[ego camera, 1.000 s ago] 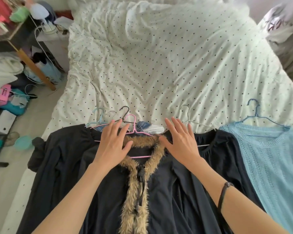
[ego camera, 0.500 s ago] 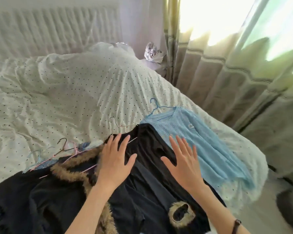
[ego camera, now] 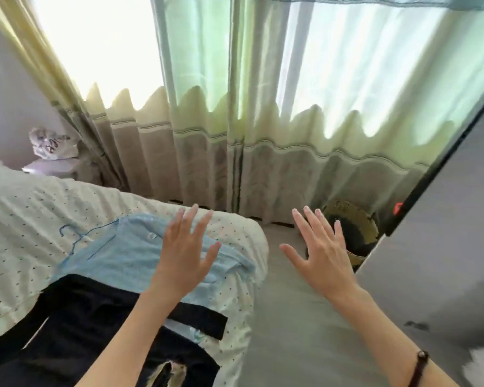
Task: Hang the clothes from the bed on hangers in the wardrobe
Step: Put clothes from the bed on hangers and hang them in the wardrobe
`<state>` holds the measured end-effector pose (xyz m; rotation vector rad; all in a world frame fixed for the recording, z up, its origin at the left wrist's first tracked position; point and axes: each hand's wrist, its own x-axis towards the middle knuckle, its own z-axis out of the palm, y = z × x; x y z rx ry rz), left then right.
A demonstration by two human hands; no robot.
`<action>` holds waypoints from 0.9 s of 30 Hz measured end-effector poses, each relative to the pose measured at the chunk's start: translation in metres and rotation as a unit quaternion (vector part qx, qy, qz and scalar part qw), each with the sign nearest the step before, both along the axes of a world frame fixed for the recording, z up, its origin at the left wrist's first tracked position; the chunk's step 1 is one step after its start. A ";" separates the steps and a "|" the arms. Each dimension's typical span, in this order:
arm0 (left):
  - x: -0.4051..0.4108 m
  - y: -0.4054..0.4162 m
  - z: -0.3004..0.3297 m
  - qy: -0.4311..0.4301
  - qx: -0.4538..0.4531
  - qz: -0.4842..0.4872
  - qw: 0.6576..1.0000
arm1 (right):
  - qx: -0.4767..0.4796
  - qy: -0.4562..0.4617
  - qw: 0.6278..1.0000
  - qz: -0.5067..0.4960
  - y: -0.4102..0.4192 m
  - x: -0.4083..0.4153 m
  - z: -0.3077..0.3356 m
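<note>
A light blue knitted sweater (ego camera: 118, 252) on a blue wire hanger (ego camera: 76, 236) lies at the corner of the bed (ego camera: 20, 219). A dark garment with a fur-trimmed cuff (ego camera: 76, 325) lies in front of it at the lower left. My left hand (ego camera: 185, 252) hovers over the blue sweater with fingers spread, holding nothing. My right hand (ego camera: 322, 252) is raised over the floor beside the bed, fingers spread and empty. The other hangers are out of view.
Long curtains (ego camera: 235, 107) cover a bright window ahead. A woven basket (ego camera: 349, 227) stands on the grey floor (ego camera: 288, 317) by the curtain. A dark grey panel (ego camera: 444, 233) rises at the right. A small white bedside unit (ego camera: 53, 169) stands at the far left.
My view has swung right, from the bed and hangers to the curtains and floor. Both hands have lifted off the dark garment and moved right with the view, still spread and empty.
</note>
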<state>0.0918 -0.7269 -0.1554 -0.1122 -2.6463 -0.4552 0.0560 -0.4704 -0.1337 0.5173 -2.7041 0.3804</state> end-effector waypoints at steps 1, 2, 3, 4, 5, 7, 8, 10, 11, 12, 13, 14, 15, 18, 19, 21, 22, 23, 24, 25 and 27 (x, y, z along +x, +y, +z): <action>-0.014 0.027 0.004 0.009 0.000 -0.022 1.000 | -0.004 0.002 1.000 -0.021 0.026 -0.005 0.004; -0.027 0.054 0.007 0.018 0.002 -0.042 0.999 | -0.005 0.006 0.999 -0.042 0.052 -0.008 0.007; -0.040 0.081 0.010 0.026 0.006 -0.065 0.998 | -0.004 0.011 0.998 -0.065 0.078 -0.011 0.010; -0.051 0.109 0.012 0.030 0.011 -0.088 0.996 | -0.004 0.012 0.996 -0.089 0.102 -0.013 0.012; -0.061 0.136 0.015 0.031 0.016 -0.112 0.993 | -0.003 0.010 0.993 -0.115 0.126 -0.013 0.015; -0.076 0.190 0.018 0.028 0.020 -0.164 0.986 | -0.004 0.008 0.987 -0.160 0.170 -0.008 0.019; -0.082 0.216 0.018 0.023 0.017 -0.190 0.981 | -0.005 0.009 0.983 -0.181 0.191 -0.004 0.020; -0.093 0.263 0.018 0.010 0.011 -0.239 0.971 | -0.006 0.006 0.974 -0.226 0.230 0.006 0.024; -0.098 0.285 0.019 0.004 0.009 -0.261 0.965 | -0.006 0.003 0.968 -0.250 0.249 0.011 0.025; -0.104 0.305 0.020 -0.001 0.008 -0.281 0.960 | -0.009 0.005 0.962 -0.274 0.268 0.016 0.026; -0.110 0.324 0.022 -0.005 0.006 -0.299 0.954 | -0.015 0.012 0.954 -0.300 0.286 0.020 0.027; -0.118 0.342 0.024 -0.006 0.004 -0.316 0.949 | -0.019 0.023 0.945 -0.326 0.304 0.025 0.028; -0.126 0.360 0.026 -0.004 0.002 -0.333 0.943 | -0.019 0.032 0.935 -0.352 0.322 0.028 0.030; -0.148 0.410 0.034 0.013 0.000 -0.385 0.923 | -0.004 0.036 0.910 -0.412 0.366 0.036 0.036; -0.156 0.427 0.037 0.011 -0.002 -0.403 0.915 | -0.001 0.032 0.903 -0.428 0.379 0.036 0.038; -0.171 0.462 0.040 0.006 -0.008 -0.441 0.897 | 0.001 0.026 0.889 -0.458 0.401 0.033 0.038; -0.178 0.478 0.040 0.006 -0.008 -0.459 0.888 | 0.002 0.031 0.881 -0.473 0.411 0.030 0.037; -0.186 0.494 0.037 0.007 -0.009 -0.475 0.880 | 0.005 0.033 0.872 -0.488 0.420 0.027 0.036; -0.194 0.509 0.032 0.004 -0.012 -0.492 0.871 | 0.006 0.030 0.862 -0.505 0.429 0.024 0.034; -0.201 0.524 0.027 -0.007 -0.019 -0.506 0.862 | 0.007 0.025 0.852 -0.522 0.438 0.020 0.031; -0.217 0.552 0.019 -0.029 -0.033 -0.533 0.845 | 0.011 0.015 0.835 -0.550 0.454 0.015 0.027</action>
